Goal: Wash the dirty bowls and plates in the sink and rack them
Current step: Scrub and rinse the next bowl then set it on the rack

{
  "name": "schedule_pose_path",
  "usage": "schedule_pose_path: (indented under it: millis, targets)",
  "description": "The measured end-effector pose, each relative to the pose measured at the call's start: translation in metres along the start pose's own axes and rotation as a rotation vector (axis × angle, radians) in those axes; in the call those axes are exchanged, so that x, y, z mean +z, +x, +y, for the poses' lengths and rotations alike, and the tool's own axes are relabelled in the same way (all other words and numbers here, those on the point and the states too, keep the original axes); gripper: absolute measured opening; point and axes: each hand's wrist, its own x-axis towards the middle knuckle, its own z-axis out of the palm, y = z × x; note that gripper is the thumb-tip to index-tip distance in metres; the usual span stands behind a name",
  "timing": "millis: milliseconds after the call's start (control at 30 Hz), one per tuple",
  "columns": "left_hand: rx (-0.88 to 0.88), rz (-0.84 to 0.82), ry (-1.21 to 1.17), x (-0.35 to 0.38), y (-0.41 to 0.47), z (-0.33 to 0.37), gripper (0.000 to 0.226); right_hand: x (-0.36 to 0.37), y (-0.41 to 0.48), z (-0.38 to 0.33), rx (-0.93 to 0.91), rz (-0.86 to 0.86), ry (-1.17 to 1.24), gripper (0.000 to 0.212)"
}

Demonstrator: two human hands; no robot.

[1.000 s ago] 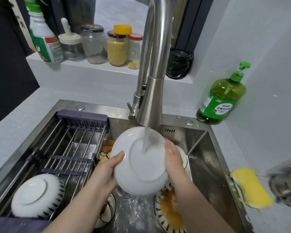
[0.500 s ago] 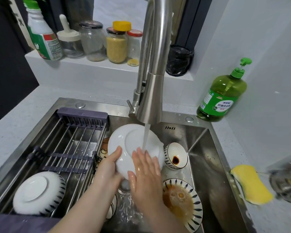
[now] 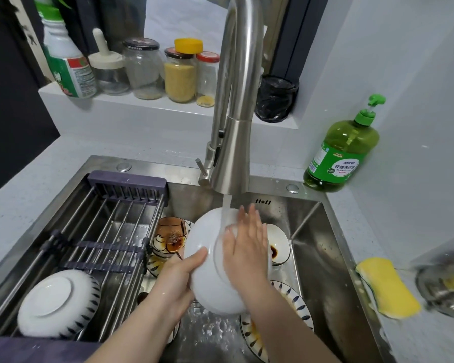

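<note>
The worktop (image 3: 37, 179) surrounds a steel sink (image 3: 320, 258) on its far, left and right sides. A bar rack (image 3: 110, 231) spans the left part of the sink, so rinsed ware drains straight into the basin. The faucet (image 3: 236, 142) rises from the sink's far edge and runs a stream down over the middle of the basin.

The white bowl (image 3: 207, 279) sits directly under that stream, tilted, with its outer face up so water sheets off. The left hand (image 3: 176, 281) grasps its near-left rim, thumb on the outer face; the remaining fingers are hidden behind the bowl. The right hand (image 3: 247, 247) lies flat and released on the outer face, fingers straight, placed to rub off residue where the water lands.

One striped bowl (image 3: 58, 302) rests upside down at the rack's near-left corner, which lets it drain. Unwashed ware lies on the sink floor: a striped plate (image 3: 296, 302) with orange residue at the near right, a small stained bowl (image 3: 278, 247) behind the right hand, and a patterned bowl (image 3: 171, 237) with brown sauce beside the rack.

A detergent bottle (image 3: 341, 153) stands at the worktop's far-right corner. A yellow sponge (image 3: 388, 286) lies on the right edge, within reach.

Judgement: rinsing step, most of the task remaining.
</note>
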Motion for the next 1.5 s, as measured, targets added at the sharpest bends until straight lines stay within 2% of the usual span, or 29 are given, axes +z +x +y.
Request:
schedule_pose_path:
  millis: [67, 100, 167, 200, 300, 333, 367, 433, 467, 533, 600, 733, 867, 933, 1000, 1033, 1067, 1167, 1233, 1267, 1300, 1333, 1400, 1433, 1500]
  targets:
    - [0.0, 0.033, -0.031, -0.003, 0.005, 0.004, 0.017, 0.0, -0.015, -0.007, -0.097, -0.112, 0.002, 0.064]
    - [0.0, 0.048, -0.055, -0.006, 0.008, 0.007, 0.017, 0.004, -0.024, -0.007, -0.194, -0.12, -0.033, 0.063]
    - [0.0, 0.068, -0.093, -0.01, 0.012, 0.014, 0.016, 0.009, -0.037, -0.001, -0.421, -0.014, -0.158, 0.06]
    - [0.003, 0.077, -0.095, -0.011, 0.012, 0.017, 0.017, 0.006, -0.038, 0.003, -0.47, -0.051, -0.204, 0.064]
    - [0.026, 0.088, -0.085, -0.01, 0.012, 0.016, 0.014, 0.001, -0.028, 0.025, -0.277, -0.21, -0.113, 0.097]
    - [0.026, 0.09, -0.09, -0.009, 0.011, 0.015, 0.014, -0.002, -0.025, 0.026, -0.243, -0.19, -0.112, 0.106]
    - [0.016, 0.09, -0.102, -0.009, 0.01, 0.014, 0.014, 0.001, -0.027, 0.023, -0.203, -0.147, -0.104, 0.106]
    - [-0.016, 0.081, -0.132, -0.009, 0.01, 0.012, 0.017, 0.007, -0.038, 0.006, -0.233, -0.072, -0.146, 0.083]
    - [-0.034, 0.072, -0.144, -0.009, 0.008, 0.012, 0.019, 0.015, -0.046, 0.002, -0.265, -0.1, -0.158, 0.071]
    - [-0.061, 0.067, -0.151, -0.011, 0.006, 0.012, 0.02, 0.027, -0.057, -0.001, -0.374, -0.114, -0.171, 0.062]
    - [-0.053, 0.085, -0.144, -0.012, 0.004, 0.011, 0.019, 0.022, -0.051, 0.012, -0.393, -0.084, -0.226, 0.059]
    - [-0.015, 0.148, -0.098, -0.01, 0.004, 0.013, 0.017, 0.01, -0.044, 0.027, -0.162, -0.105, -0.24, 0.063]
    - [-0.039, 0.131, -0.128, -0.011, 0.007, 0.011, 0.018, 0.024, -0.061, 0.014, -0.322, -0.187, -0.195, 0.06]
    - [-0.008, 0.146, -0.091, -0.011, 0.008, 0.01, 0.015, 0.02, -0.06, 0.017, -0.3, -0.178, -0.212, 0.059]
    - [0.069, 0.163, 0.016, -0.011, 0.008, 0.008, 0.012, 0.012, -0.048, 0.027, -0.169, -0.132, -0.138, 0.059]
    - [0.109, 0.164, 0.1, -0.01, 0.008, 0.008, 0.013, 0.008, -0.043, 0.031, -0.024, -0.206, 0.017, 0.056]
    - [0.148, 0.154, 0.201, -0.009, 0.005, 0.008, 0.014, 0.002, -0.037, 0.032, 0.14, -0.284, 0.235, 0.052]
    - [0.237, 0.022, 0.662, -0.006, -0.001, -0.002, 0.018, -0.011, -0.018, 0.029, 0.555, -0.261, 0.95, 0.05]
    - [0.35, -0.118, 1.019, -0.007, -0.005, -0.016, 0.012, -0.018, -0.007, 0.03, 0.729, -0.328, 1.226, 0.052]
    - [0.506, -0.15, 1.199, -0.008, -0.007, -0.023, 0.007, -0.023, -0.005, 0.03, 0.787, -0.38, 1.279, 0.045]
    - [0.623, -0.225, 1.348, -0.011, -0.008, -0.029, 0.011, -0.024, -0.004, 0.031, 0.831, -0.421, 1.283, 0.035]
    - [0.682, -0.3, 1.431, -0.016, -0.008, -0.034, 0.022, -0.023, -0.002, 0.033, 0.855, -0.441, 1.269, 0.027]
    - [0.849, -0.357, 1.532, -0.025, -0.004, -0.042, 0.047, -0.015, -0.003, 0.038, 0.901, -0.406, 1.203, 0.032]
    - [0.909, -0.354, 1.583, -0.03, -0.001, -0.046, 0.056, -0.012, -0.003, 0.04, 0.908, -0.387, 1.158, 0.039]
    - [0.841, -0.435, 1.749, -0.03, -0.001, -0.045, 0.059, -0.009, -0.006, 0.044, 0.897, -0.331, 1.093, 0.046]
